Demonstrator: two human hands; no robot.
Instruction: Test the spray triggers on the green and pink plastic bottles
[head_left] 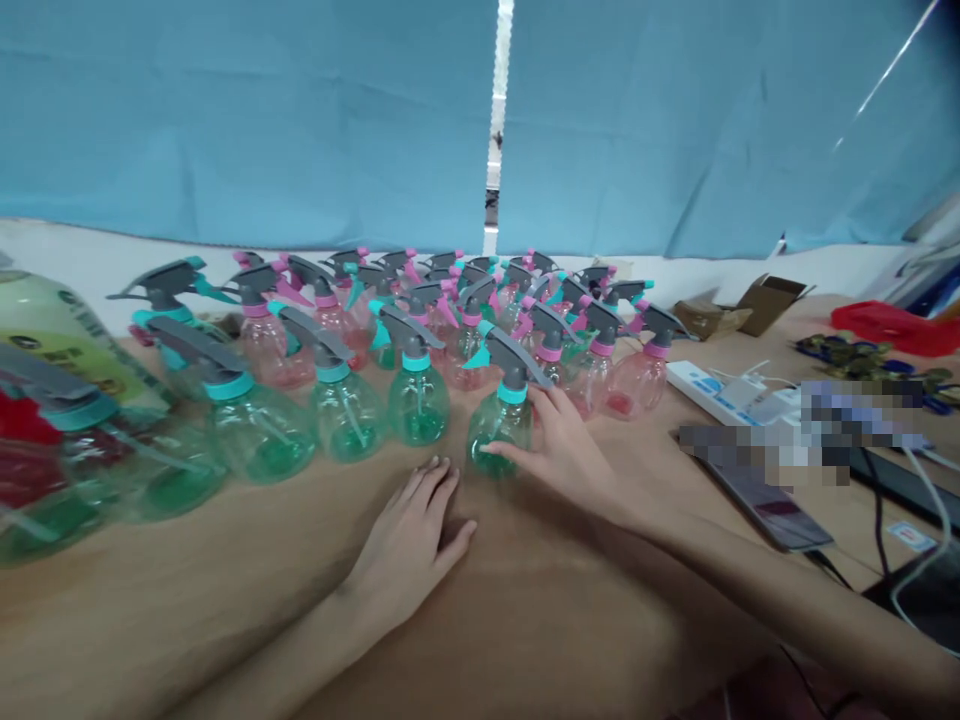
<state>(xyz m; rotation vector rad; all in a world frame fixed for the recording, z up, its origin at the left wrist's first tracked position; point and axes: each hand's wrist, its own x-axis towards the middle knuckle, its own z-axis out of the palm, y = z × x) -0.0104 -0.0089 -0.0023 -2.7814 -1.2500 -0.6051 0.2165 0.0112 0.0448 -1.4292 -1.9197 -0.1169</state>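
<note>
My right hand (564,447) is wrapped round the side of a green spray bottle (499,425) with a grey trigger and teal collar, which stands upright on the brown table (225,590). My left hand (411,543) lies flat on the table just left of that bottle, fingers stretched out, holding nothing. A row of green spray bottles (341,410) runs leftward from it. Behind them stand several pink spray bottles (637,375) with grey triggers.
A white power strip (712,392), a phone (772,505) and cables lie at the right. Cardboard pieces (765,300) and a red tray (892,325) sit at the far right. A large yellow-green bottle (52,335) stands at the left. A blue curtain (300,120) hangs behind.
</note>
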